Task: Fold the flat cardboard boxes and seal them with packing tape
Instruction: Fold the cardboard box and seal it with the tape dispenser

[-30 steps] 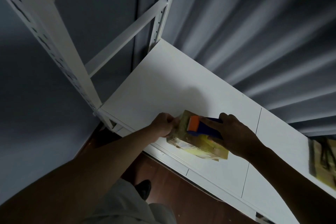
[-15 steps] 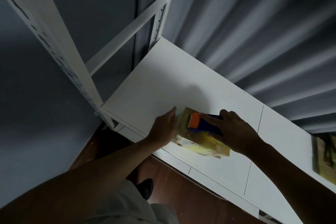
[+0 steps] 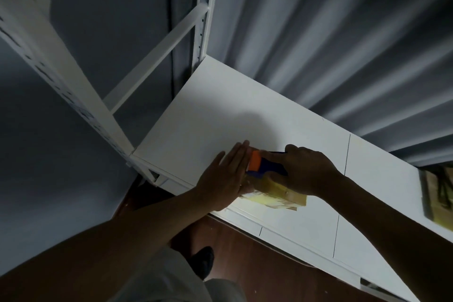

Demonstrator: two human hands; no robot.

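A small box (image 3: 274, 195) sits at the near edge of the white shelf (image 3: 220, 115), mostly hidden by both hands. The left hand (image 3: 226, 179) lies flat with straight fingers against its left end. The right hand (image 3: 302, 170) grips a blue-and-orange tape dispenser (image 3: 259, 167) on top. Another box (image 3: 438, 193) at far right is cut off and dim.
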